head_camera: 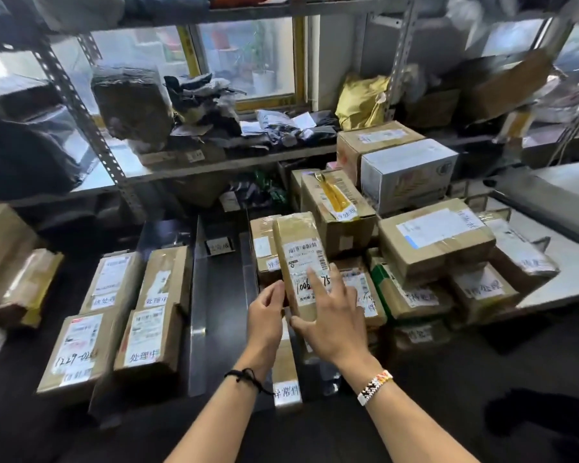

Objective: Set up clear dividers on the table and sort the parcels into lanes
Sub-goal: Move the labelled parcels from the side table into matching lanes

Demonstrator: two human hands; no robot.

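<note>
Both my hands hold one long narrow brown parcel (pixel 300 259) with a white label, tilted above the dark table (pixel 221 295). My left hand (pixel 266 320) grips its near left edge. My right hand (pixel 331 315) holds its near right side, index finger lying across the label. Clear dividers (pixel 198 295) stand upright on the table and split it into lanes. Several labelled brown parcels (pixel 141 302) lie in the two left lanes. Another narrow parcel (pixel 285 372) lies below my hands.
A heap of taped cardboard boxes (pixel 432 242) fills the right side of the table. Metal shelving (pixel 91 128) with bags and parcels runs behind and to the left. A grey tabletop (pixel 565 248) lies at far right.
</note>
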